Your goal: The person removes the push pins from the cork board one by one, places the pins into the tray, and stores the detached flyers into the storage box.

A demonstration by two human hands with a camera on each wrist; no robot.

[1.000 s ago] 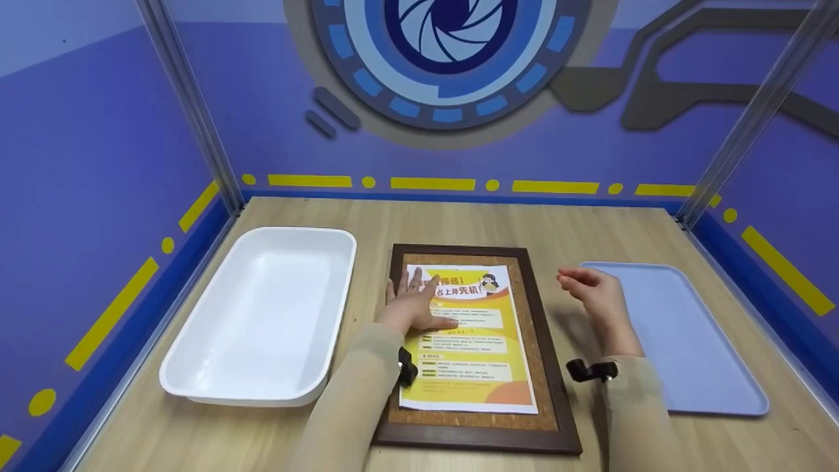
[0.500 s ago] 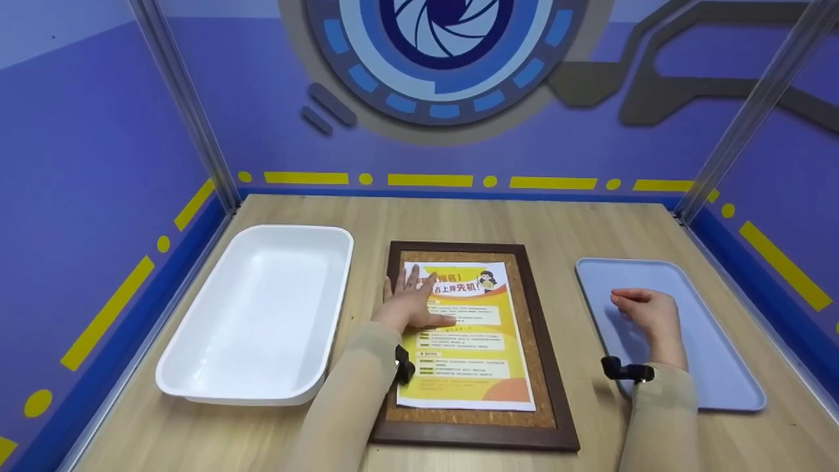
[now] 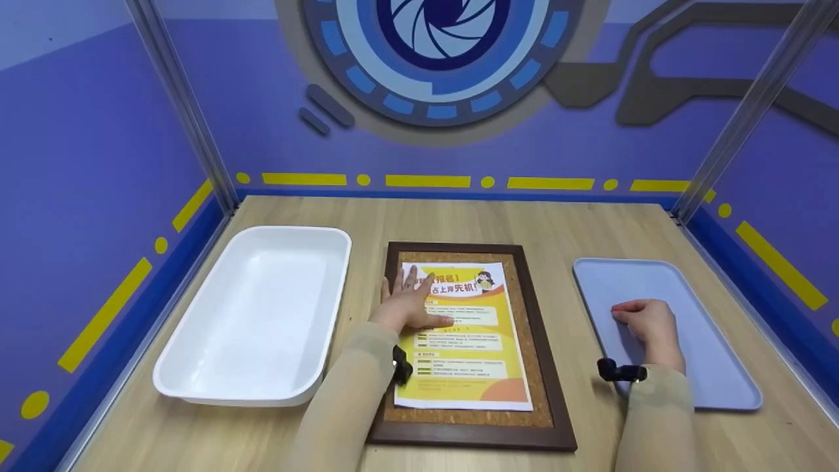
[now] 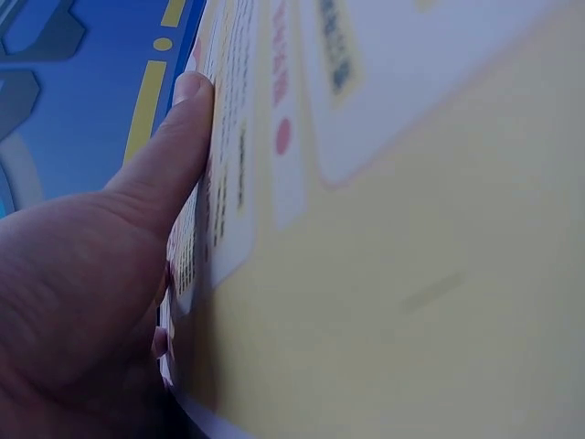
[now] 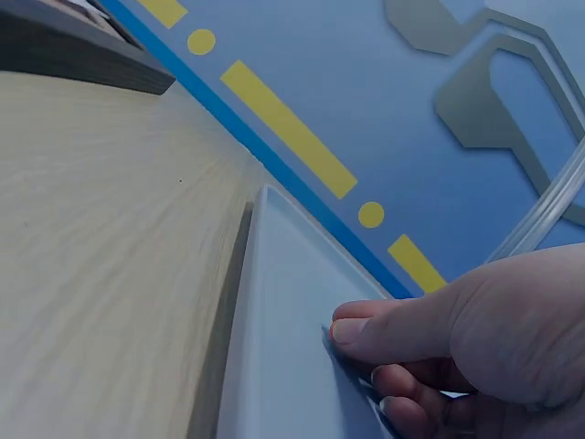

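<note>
From the head we look forward and down. Close in, our wrist views face roughly twelve o'clock, the left sharing that poster point(image 3: 459, 341), the right that tray point(image 3: 636, 282).

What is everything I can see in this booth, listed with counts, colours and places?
Table: 1, light wood, beneath everything
Deep tray: 1, white, table's left
Framed corkboard: 1, brown, table's middle
Printed poster: 1, yellow, orange and white, on the cork
Shallow tray: 1, pale blue, table's right
Wall panels: 3, mostly purple-blue, back and sides
Aperture graphic: 1, blue and white, back wall
Posts: 2, silvery, back corners
Wrist devices: 2, black, at the wrists
Sleeves: 2, beige, on both arms
Left hand: 1, on the poster
Right hand: 1, at the shallow tray, pinched; any contents unclear
</note>
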